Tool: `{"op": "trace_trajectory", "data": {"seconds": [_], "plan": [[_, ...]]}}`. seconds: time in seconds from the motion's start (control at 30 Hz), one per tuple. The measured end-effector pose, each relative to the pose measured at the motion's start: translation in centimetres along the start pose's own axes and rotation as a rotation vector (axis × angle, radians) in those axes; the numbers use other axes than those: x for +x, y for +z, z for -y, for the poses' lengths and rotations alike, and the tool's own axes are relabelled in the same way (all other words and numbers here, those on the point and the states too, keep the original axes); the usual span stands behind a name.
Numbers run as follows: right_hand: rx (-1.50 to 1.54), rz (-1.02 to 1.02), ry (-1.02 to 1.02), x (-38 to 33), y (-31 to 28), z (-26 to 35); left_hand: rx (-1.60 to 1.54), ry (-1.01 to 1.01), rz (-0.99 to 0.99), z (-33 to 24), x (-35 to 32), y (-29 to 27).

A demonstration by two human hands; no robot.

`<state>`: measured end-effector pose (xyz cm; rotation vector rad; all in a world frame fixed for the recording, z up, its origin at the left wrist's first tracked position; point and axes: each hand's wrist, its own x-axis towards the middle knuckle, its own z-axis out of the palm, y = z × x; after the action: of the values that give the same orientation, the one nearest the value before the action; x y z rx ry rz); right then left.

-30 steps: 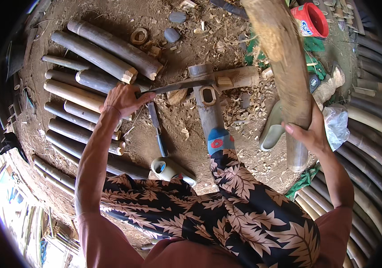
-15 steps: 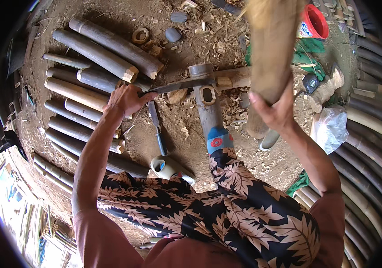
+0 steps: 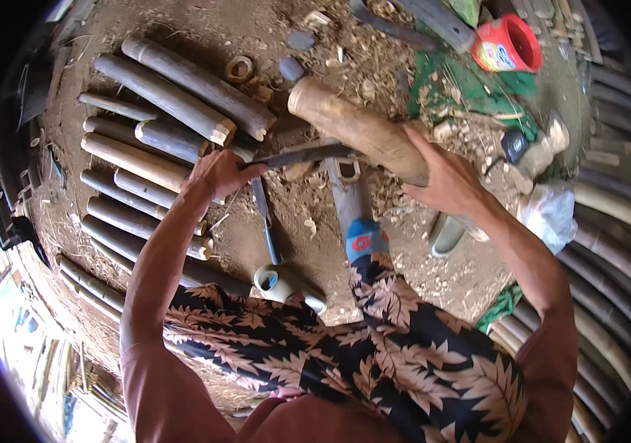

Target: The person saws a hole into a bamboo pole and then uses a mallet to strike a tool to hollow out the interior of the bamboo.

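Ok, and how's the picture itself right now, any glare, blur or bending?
In the head view, the lower-left edge is washed out by bright light; in the head view, the bamboo poles at the right look bowed near the black fisheye rim; in the head view, the wooden club in the right hand looks slightly smeared, perhaps motion blur.

On the ground, a tube lies mid-floor, a foot at its near end. Across its far end runs the blade, the club slanting over the blade's tip. A shoe lies on either side of the foot. Left, past the chisel, sit the cut lengths. Right, a bag lies between shoe and poles. A tub stands by the net, toward the far right corner.
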<state>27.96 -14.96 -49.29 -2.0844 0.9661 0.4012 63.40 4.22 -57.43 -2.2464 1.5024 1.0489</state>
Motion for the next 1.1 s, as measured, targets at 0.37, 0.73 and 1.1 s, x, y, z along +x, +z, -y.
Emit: {"op": "trace_trajectory", "data": {"seconds": [0.37, 0.73, 1.1], "plan": [[0.012, -0.011, -0.035, -0.4, -1.4, 1.4, -0.032, 0.017, 0.107, 0.5, 0.4, 0.1], [0.101, -0.109, -0.11, -2.6, 0.1, 0.2, 0.017, 0.07, 0.045, -0.4, -1.0, 0.3], [0.091, -0.234, -0.249, -3.8, -0.4, -0.5, -0.033, 0.089, -0.369, -2.5, -9.3, 7.8]]}}
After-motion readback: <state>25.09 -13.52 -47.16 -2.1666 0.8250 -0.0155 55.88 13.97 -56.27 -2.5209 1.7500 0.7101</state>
